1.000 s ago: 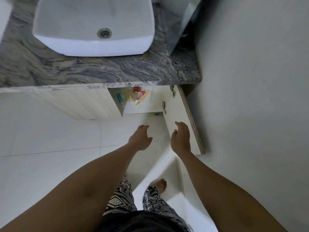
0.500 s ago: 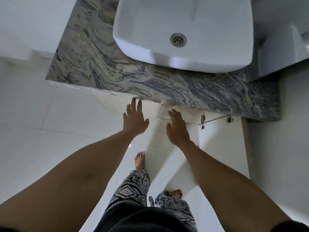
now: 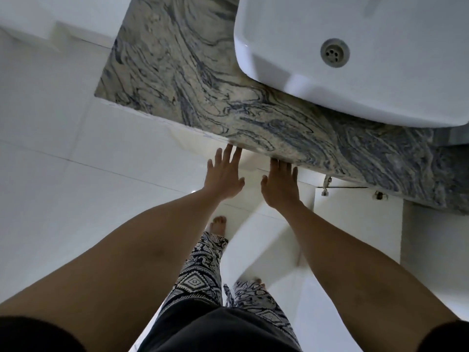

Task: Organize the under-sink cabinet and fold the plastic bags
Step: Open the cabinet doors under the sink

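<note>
I look straight down at the marble counter (image 3: 203, 97) with the white sink (image 3: 355, 59) above the cabinet. My left hand (image 3: 223, 174) is flat with fingers spread, its fingertips at the counter's front edge. My right hand (image 3: 280, 186) is beside it, fingers apart, tips under the same edge. Both hands hold nothing. The open white cabinet door (image 3: 355, 224) swings out at the right, its hinges (image 3: 326, 184) showing. The cabinet's inside and any plastic bags are hidden beneath the counter.
White floor tiles (image 3: 76, 186) spread to the left. My bare feet (image 3: 218, 223) and patterned trousers (image 3: 200, 273) are below my arms. A white wall (image 3: 436, 250) stands at the right, close to the open door.
My view has shifted left and closer over the counter, so the cabinet's contents are no longer visible. Both hands have moved forward up to the counter's front edge.
</note>
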A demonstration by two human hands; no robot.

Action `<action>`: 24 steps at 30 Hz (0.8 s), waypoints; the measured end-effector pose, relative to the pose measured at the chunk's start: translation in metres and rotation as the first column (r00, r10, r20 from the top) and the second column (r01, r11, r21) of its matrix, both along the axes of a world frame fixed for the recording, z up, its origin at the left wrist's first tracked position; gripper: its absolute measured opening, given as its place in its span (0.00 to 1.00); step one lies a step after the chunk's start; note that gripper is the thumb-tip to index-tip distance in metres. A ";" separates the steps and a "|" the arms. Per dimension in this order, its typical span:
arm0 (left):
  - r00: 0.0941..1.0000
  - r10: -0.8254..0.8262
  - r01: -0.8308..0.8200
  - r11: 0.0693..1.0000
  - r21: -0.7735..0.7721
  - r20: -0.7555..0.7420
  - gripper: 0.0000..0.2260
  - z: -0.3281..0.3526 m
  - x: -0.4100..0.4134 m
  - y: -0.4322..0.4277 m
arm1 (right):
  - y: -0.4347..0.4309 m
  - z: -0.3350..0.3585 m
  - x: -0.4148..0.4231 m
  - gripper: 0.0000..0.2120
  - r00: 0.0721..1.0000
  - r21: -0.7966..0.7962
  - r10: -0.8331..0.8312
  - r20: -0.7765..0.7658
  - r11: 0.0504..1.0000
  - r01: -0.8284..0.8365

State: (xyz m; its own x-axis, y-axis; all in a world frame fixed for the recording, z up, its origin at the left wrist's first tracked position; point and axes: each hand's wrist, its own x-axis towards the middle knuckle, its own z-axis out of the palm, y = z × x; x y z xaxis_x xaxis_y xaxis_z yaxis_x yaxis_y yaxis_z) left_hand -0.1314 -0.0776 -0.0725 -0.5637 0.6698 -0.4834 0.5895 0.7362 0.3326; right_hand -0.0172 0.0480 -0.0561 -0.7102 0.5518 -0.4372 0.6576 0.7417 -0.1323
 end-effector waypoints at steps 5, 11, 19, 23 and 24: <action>0.975 0.162 -0.190 0.962 0.196 0.149 0.45 0.006 0.011 -0.008 | -0.016 0.007 0.007 0.37 0.999 0.015 0.007 0.051 1.000 -0.008; 0.981 0.147 -0.158 0.985 0.076 0.130 0.40 0.010 0.038 -0.025 | -0.037 0.016 0.023 0.26 0.999 0.046 0.044 -0.030 0.998 -0.043; 0.801 0.508 -0.568 0.812 0.135 0.317 0.25 0.028 0.082 -0.066 | -0.072 0.022 0.046 0.13 0.980 -0.365 0.071 -0.188 0.921 -0.137; 0.600 0.670 -0.783 0.604 0.149 0.437 0.24 0.036 0.099 -0.083 | -0.094 0.031 0.054 0.14 0.994 -0.616 -0.036 -0.102 0.787 -0.035; 0.550 0.696 -0.821 0.551 0.147 0.462 0.25 0.037 0.102 -0.088 | -0.098 0.030 0.056 0.14 0.993 -0.658 -0.074 -0.088 0.753 -0.002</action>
State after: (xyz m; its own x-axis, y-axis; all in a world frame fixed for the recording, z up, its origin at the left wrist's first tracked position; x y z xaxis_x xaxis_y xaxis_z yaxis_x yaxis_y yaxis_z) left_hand -0.0291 -0.1661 -0.0353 -0.7864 0.1994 -0.5847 -0.3312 0.6629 0.6715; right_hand 0.0391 -0.0497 -0.0262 -0.7572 0.1826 -0.6272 0.6362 0.4237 -0.6448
